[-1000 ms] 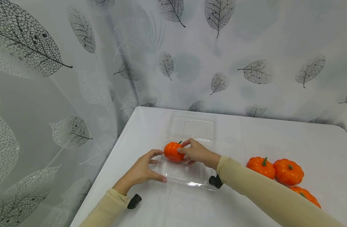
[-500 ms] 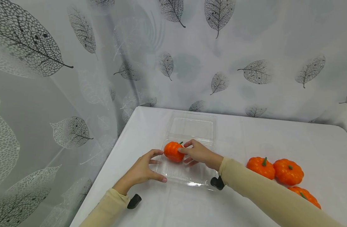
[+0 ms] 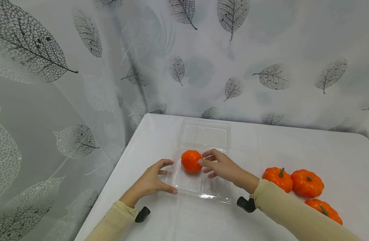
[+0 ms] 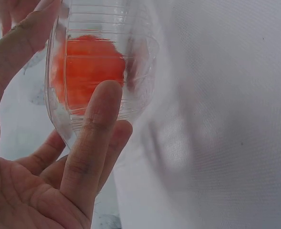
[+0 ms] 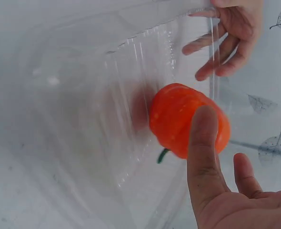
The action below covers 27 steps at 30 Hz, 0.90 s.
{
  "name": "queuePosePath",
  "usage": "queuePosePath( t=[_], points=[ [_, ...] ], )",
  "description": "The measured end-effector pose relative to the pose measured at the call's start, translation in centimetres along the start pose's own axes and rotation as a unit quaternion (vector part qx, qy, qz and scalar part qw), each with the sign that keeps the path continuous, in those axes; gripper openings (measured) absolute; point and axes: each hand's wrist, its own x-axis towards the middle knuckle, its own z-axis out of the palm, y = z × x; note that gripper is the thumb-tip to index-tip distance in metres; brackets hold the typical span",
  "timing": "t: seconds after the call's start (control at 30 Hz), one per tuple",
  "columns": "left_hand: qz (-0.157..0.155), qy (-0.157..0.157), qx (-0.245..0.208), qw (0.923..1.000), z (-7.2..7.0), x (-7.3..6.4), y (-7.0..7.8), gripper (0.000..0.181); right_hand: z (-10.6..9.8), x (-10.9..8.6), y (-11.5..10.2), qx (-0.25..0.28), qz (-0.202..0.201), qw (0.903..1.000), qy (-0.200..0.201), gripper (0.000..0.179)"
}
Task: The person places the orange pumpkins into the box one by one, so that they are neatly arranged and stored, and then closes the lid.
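An orange toy pumpkin [image 3: 191,161] lies tipped in the bottom half of a clear plastic clamshell box [image 3: 184,184]; its green stem [image 5: 163,155] shows in the right wrist view. My right hand [image 3: 222,166] is just right of the pumpkin with loosely bent fingers, its thumb overlapping the pumpkin in view; whether it touches cannot be told. At the box's left side my left hand [image 3: 152,179] spreads its fingers and thumb. In the left wrist view a finger [image 4: 95,126] lies along the box's outer wall, with the pumpkin [image 4: 89,74] seen through it.
The box's lid [image 3: 205,135] lies folded back towards the rear. Three more orange pumpkins [image 3: 307,183] are grouped on the right of the white table [image 3: 263,144], partly beside the right sleeve. A leaf-patterned curtain [image 3: 202,67] hangs behind and left.
The pumpkin has rolled a little to the right, so its stem no longer shows in the head view. My right hand has drawn back to the right. The left hand stays put.
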Motion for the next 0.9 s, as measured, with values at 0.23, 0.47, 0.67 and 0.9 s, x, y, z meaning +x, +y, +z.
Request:
queuePosePath(
  t=[0.23,0.47,0.67,0.9],
  points=[
    [0.0,-0.003,-0.002,1.0,0.1,0.0,0.0,0.099,-1.7,-2.8,1.1,-0.035,-0.037,0.9987,0.005,0.057],
    [-0.001,-0.004,-0.005,1.0,0.0,0.1,0.0,0.1,-2.3,-3.8,1.9,-0.063,-0.037,0.9972,0.016,0.058],
    [0.001,-0.004,-0.003,1.0,0.0,0.2,-0.1,0.1,-2.8,-4.1,1.8,-0.071,-0.05,0.996,0.022,0.06],
    [0.001,-0.004,-0.003,1.0,0.0,0.2,-0.2,0.101,-4.0,-5.9,1.6,-0.057,-0.117,0.9905,0.043,0.061]
  ],
)
